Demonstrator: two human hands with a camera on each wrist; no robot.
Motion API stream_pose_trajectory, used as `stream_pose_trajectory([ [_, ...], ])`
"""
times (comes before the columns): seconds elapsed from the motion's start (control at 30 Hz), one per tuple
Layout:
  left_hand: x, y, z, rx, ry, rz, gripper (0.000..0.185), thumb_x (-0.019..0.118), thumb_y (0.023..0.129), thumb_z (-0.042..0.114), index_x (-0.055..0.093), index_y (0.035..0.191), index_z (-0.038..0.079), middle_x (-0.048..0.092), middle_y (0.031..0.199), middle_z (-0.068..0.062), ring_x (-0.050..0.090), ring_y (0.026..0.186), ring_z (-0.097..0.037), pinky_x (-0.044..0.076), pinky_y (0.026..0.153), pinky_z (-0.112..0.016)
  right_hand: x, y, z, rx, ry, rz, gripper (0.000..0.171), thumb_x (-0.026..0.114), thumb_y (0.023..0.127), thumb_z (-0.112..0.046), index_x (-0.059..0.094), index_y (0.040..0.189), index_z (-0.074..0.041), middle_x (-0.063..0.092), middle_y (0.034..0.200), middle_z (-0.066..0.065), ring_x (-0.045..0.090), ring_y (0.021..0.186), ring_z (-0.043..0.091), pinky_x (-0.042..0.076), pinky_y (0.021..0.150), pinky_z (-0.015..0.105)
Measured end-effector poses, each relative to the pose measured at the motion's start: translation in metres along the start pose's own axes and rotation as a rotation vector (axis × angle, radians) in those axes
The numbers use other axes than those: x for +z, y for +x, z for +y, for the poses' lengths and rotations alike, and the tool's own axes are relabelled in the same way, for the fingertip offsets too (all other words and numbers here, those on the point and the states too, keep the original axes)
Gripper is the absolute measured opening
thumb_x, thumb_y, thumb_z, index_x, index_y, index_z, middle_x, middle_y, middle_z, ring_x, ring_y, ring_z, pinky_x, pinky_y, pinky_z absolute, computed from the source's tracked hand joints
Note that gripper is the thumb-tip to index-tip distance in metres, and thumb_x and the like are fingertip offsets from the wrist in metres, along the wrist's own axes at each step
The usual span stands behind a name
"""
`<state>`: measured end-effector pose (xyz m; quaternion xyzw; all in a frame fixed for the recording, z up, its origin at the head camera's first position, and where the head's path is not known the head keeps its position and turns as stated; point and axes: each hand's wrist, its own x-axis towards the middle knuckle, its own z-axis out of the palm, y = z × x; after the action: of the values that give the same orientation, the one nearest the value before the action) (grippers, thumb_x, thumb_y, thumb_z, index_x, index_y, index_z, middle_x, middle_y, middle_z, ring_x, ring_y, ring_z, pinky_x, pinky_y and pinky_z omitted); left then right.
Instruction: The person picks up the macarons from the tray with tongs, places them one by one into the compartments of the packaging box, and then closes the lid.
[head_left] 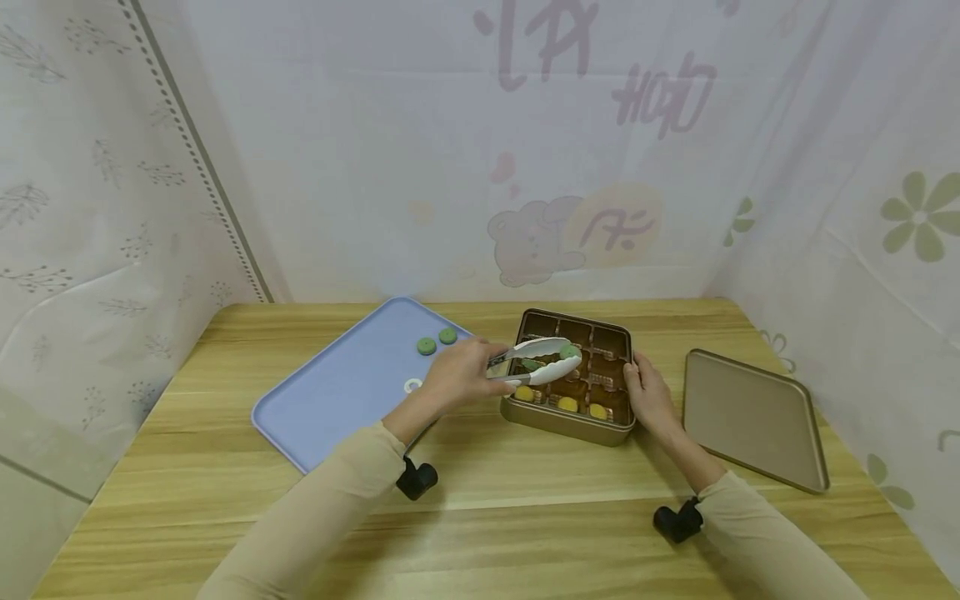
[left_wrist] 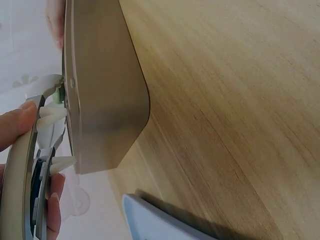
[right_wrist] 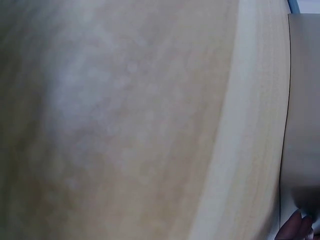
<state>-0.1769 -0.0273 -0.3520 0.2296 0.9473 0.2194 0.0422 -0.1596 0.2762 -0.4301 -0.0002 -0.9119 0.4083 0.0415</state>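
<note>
My left hand [head_left: 463,372] grips a pair of tongs [head_left: 546,373] with white scalloped tips. A round green cookie [head_left: 570,352] sits between the tips, above the divided brown insert of a gold square tin [head_left: 562,423]. Several yellow cookies [head_left: 567,404] lie in the tin's front compartments, and another green piece [head_left: 531,364] shows behind the tongs. My right hand [head_left: 651,396] holds the tin's right wall, thumb at the rim. In the left wrist view, the tongs [left_wrist: 20,175] reach over the tin's rim; the right wrist view shows only fingertips [right_wrist: 296,227] against the tin's side.
A blue tray [head_left: 330,408] lies left of the tin, with two green cookies [head_left: 426,346] near its far right edge and a white ring mark [head_left: 412,385]. To the right rests a shallow gold lid [head_left: 750,421]. Printed curtains [head_left: 375,167] surround the wooden table [head_left: 510,533].
</note>
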Motion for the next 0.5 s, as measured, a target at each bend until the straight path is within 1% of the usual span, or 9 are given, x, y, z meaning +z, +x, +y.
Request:
stream_pose_trajectory([
  [0.1, 0.002, 0.002, 0.001, 0.005, 0.004, -0.009, 0.066, 0.081, 0.078, 0.036, 0.059, 0.136, 0.014, 0.063, 0.132, -0.013, 0.055, 0.073, -0.015, 0.044, 0.058, -0.025, 0.0, 0.0, 0.0, 0.006, -0.002, -0.004, 0.052, 0.027, 0.108, -0.021, 0.023, 0.15, 0.011, 0.034, 0.148, 0.037, 0.032, 0.138, 0.051, 0.029, 0.113, 0.061],
  [0.13, 0.002, 0.003, 0.002, 0.007, 0.007, -0.009, 0.066, 0.082, 0.078, 0.036, 0.059, 0.136, 0.013, 0.063, 0.132, -0.013, 0.054, 0.071, -0.015, 0.043, 0.057, -0.025, 0.0, 0.0, 0.0, 0.01, -0.002, -0.007, 0.053, 0.027, 0.108, -0.021, 0.023, 0.15, 0.011, 0.033, 0.148, 0.036, 0.032, 0.138, 0.051, 0.028, 0.113, 0.061],
  [0.2, 0.003, 0.004, 0.003, 0.012, 0.02, -0.011, 0.066, 0.082, 0.078, 0.036, 0.06, 0.135, 0.013, 0.065, 0.129, -0.012, 0.052, 0.072, -0.013, 0.042, 0.058, -0.024, -0.001, 0.0, 0.0, 0.024, -0.009, -0.014, 0.054, 0.026, 0.108, -0.023, 0.021, 0.151, 0.01, 0.031, 0.15, 0.036, 0.029, 0.139, 0.051, 0.027, 0.114, 0.061],
  [0.3, 0.003, 0.005, 0.006, 0.007, 0.028, -0.019, 0.065, 0.082, 0.078, 0.036, 0.061, 0.134, 0.012, 0.067, 0.125, -0.011, 0.052, 0.07, -0.014, 0.042, 0.058, -0.024, -0.001, 0.0, 0.0, 0.034, -0.019, -0.016, 0.055, 0.026, 0.108, -0.024, 0.02, 0.151, 0.01, 0.029, 0.151, 0.036, 0.028, 0.14, 0.051, 0.026, 0.114, 0.061],
  [0.5, 0.001, 0.006, 0.012, -0.021, 0.042, -0.049, 0.064, 0.081, 0.078, 0.038, 0.062, 0.133, 0.012, 0.068, 0.121, -0.011, 0.05, 0.067, -0.014, 0.039, 0.056, -0.024, 0.0, 0.002, 0.001, 0.013, -0.001, -0.002, 0.053, 0.028, 0.108, -0.022, 0.023, 0.15, 0.01, 0.033, 0.149, 0.036, 0.031, 0.139, 0.05, 0.028, 0.113, 0.06],
])
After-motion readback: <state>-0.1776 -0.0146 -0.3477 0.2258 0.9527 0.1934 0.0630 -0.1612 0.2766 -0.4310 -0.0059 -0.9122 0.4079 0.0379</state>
